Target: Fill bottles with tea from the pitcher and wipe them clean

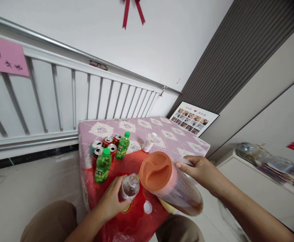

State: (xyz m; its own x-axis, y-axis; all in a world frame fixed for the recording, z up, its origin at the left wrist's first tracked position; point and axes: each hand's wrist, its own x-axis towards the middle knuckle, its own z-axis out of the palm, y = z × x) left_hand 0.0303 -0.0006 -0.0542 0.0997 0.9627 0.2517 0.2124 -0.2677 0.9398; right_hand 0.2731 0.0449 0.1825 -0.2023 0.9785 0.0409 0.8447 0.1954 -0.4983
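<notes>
My left hand [116,198] is wrapped round a clear plastic bottle [131,186] with its mouth uncapped. In my right hand [199,171] is the handle of a clear pitcher [184,195] with an orange lid [157,171]. The pitcher is tilted to the left, brown liquid inside, and its spout meets the bottle's mouth. A thin brownish stream shows there. Below them a white cap [147,207] lies on a red tray [126,220]. What the pitcher covers beneath it is partly hidden; a yellow thing [168,205] peeks out.
Two green-capped bottles, one in front [103,166] and one behind [122,146], stand left beside several drink cans [108,141]. A white-capped clear bottle [149,142] stands farther back on the patterned tablecloth [162,125]. A radiator [104,94] runs behind; a cabinet [248,171] is right.
</notes>
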